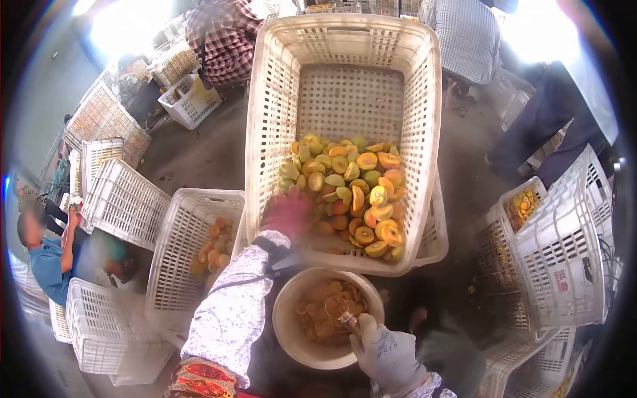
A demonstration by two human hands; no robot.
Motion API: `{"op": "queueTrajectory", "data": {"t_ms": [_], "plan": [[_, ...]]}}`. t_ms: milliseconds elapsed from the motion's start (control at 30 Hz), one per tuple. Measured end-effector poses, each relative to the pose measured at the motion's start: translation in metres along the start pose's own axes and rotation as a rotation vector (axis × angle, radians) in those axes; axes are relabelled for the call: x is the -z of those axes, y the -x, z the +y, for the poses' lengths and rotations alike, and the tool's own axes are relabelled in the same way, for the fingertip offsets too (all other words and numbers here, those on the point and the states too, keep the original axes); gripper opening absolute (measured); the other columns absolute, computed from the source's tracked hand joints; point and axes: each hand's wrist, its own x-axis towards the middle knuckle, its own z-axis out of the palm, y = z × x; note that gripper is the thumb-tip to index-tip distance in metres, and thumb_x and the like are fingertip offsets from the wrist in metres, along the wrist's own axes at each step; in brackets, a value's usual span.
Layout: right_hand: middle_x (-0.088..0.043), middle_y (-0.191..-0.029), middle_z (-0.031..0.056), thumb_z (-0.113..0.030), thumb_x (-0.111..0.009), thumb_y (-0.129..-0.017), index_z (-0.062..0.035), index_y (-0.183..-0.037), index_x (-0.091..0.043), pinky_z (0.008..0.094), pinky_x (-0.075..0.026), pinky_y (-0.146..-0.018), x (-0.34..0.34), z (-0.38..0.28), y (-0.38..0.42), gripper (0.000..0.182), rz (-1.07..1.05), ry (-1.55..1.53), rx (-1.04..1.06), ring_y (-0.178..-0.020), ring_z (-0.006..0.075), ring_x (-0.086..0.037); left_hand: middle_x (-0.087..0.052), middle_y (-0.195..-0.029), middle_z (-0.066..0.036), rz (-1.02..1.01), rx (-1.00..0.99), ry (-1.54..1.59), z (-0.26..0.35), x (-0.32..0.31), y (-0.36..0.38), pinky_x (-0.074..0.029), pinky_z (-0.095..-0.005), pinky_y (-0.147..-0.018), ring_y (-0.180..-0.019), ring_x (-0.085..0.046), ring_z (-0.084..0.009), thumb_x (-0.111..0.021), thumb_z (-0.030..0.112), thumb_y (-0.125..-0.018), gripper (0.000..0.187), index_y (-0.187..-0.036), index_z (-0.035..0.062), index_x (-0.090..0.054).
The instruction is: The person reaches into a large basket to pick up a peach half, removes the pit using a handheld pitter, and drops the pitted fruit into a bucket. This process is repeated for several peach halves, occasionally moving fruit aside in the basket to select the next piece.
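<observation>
My right hand [390, 353], in a pale grey glove, is closed round the handle of a small wire-loop pitting tool [348, 318]. Its loop is over a white bucket [284, 312] that holds brownish fruit pits [325, 308]. In a reddish glove, my left hand [289, 213] is smeared by motion at the near left side of a large white plastic crate [424, 126]. Halved yellow-orange and green fruit, apricots or peaches [355, 192], lies in the crate's near half beside that hand. Whether the left hand holds anything is hidden by the blur.
Under the large crate is another white crate [434, 239]. To the left, a crate [166, 259] contains orange fruit; stacked crates [561, 265] stand on the right. People sit or stand around: a checked shirt [225, 43], a blue shirt [53, 265], dark trousers [537, 142].
</observation>
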Motion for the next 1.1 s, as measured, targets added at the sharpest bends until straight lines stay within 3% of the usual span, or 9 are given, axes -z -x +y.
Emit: {"op": "queueTrajectory", "data": {"t_ms": [100,233,333,367,500,600,933,1033,1100], "plan": [[-0.054,-0.056,0.0047,-0.024,-0.060,-0.084,-0.0110,-0.091,-0.054,0.0349,-0.045,-0.043,0.001,0.001,-0.002,0.016,0.054,-0.054,0.001,-0.047,0.0234,-0.057,-0.042,-0.132,-0.016,-0.062,0.034,-0.014,0.000,0.000,0.011,-0.047,-0.0479,-0.089,-0.111,-0.051,-0.0379,-0.054,0.018,-0.086,0.029,-0.113,0.0085,-0.056],[-0.059,-0.060,0.0103,-0.025,-0.064,-0.082,-0.0090,-0.093,-0.054,0.0362,-0.048,-0.046,-0.001,0.008,-0.009,0.022,0.232,-0.307,0.066,-0.052,0.0283,-0.061,-0.058,-0.118,-0.013,0.006,-0.012,0.281,-0.020,-0.003,0.021,-0.050,-0.0367,-0.088,-0.106,-0.059,-0.0288,-0.059,0.006,-0.081,0.040,-0.121,0.0055,-0.054],[-0.061,-0.064,0.0134,-0.022,-0.065,-0.082,-0.0059,-0.096,-0.055,0.0382,-0.050,-0.050,0.001,0.004,-0.017,0.024,0.323,-0.346,0.131,-0.054,0.0311,-0.061,-0.059,-0.111,-0.012,-0.389,-0.215,1.495,-0.020,0.008,0.051,-0.054,-0.0281,-0.077,-0.088,-0.063,-0.0146,-0.061,0.001,-0.083,0.037,-0.119,0.0010,-0.054],[-0.061,-0.062,0.0134,-0.022,-0.065,-0.082,-0.0052,-0.096,-0.055,0.0382,-0.049,-0.049,-0.003,0.003,-0.020,0.024,0.388,-0.303,0.182,-0.054,0.0306,-0.061,-0.063,-0.104,-0.008,-0.651,-0.032,1.982,-0.007,0.038,0.077,-0.053,-0.0293,-0.081,-0.090,-0.063,-0.0172,-0.058,0.001,-0.087,0.038,-0.124,0.0015,-0.053],[-0.063,-0.080,0.0180,-0.013,-0.065,-0.081,0.0004,-0.111,-0.053,0.0387,-0.050,-0.057,-0.007,-0.011,-0.022,0.035,0.172,-0.286,0.134,-0.069,0.0316,-0.064,-0.061,-0.103,-0.008,-0.236,-0.098,1.952,0.039,0.093,0.162,-0.050,-0.0292,-0.084,-0.094,-0.060,-0.0164,-0.051,0.013,-0.093,0.027,-0.118,0.0015,-0.054],[-0.062,-0.107,0.0149,-0.010,-0.063,-0.077,-0.0030,-0.117,-0.053,0.0377,-0.052,-0.069,-0.020,-0.015,-0.023,0.042,0.170,-0.258,0.092,-0.087,0.0312,-0.063,-0.062,-0.099,-0.008,-0.444,0.185,2.453,0.040,0.074,0.167,-0.050,-0.0320,-0.082,-0.091,-0.061,-0.0189,-0.049,0.024,-0.096,0.028,-0.114,0.0022,-0.055],[-0.058,-0.115,0.0186,-0.008,-0.062,-0.077,-0.0025,-0.123,-0.048,0.0388,-0.050,-0.081,-0.032,-0.017,-0.025,0.048,0.109,-0.204,0.106,-0.104,0.0336,-0.058,-0.062,-0.094,-0.007,-0.267,0.341,2.604,0.047,0.065,0.171,-0.051,-0.0342,-0.075,-0.084,-0.061,-0.0201,-0.050,0.035,-0.096,0.031,-0.107,0.0064,-0.055],[-0.058,-0.113,0.0206,-0.010,-0.063,-0.077,-0.0002,-0.123,-0.047,0.0403,-0.049,-0.083,-0.031,-0.024,-0.029,0.050,0.053,-0.274,0.051,-0.103,0.0361,-0.058,-0.062,-0.093,-0.006,-0.232,0.321,2.512,0.047,0.065,0.172,-0.052,-0.0326,-0.072,-0.082,-0.061,-0.0184,-0.049,0.035,-0.097,0.032,-0.107,0.0058,-0.055],[-0.057,-0.113,0.0238,-0.009,-0.063,-0.078,0.0028,-0.123,-0.046,0.0416,-0.047,-0.086,-0.026,-0.032,-0.028,0.049,-0.042,-0.228,0.100,-0.103,0.0392,-0.056,-0.062,-0.094,-0.006,-0.292,0.088,2.594,0.045,0.066,0.173,-0.052,-0.0311,-0.073,-0.082,-0.062,-0.0175,-0.048,0.037,-0.097,0.034,-0.105,0.0048,-0.055]]}}
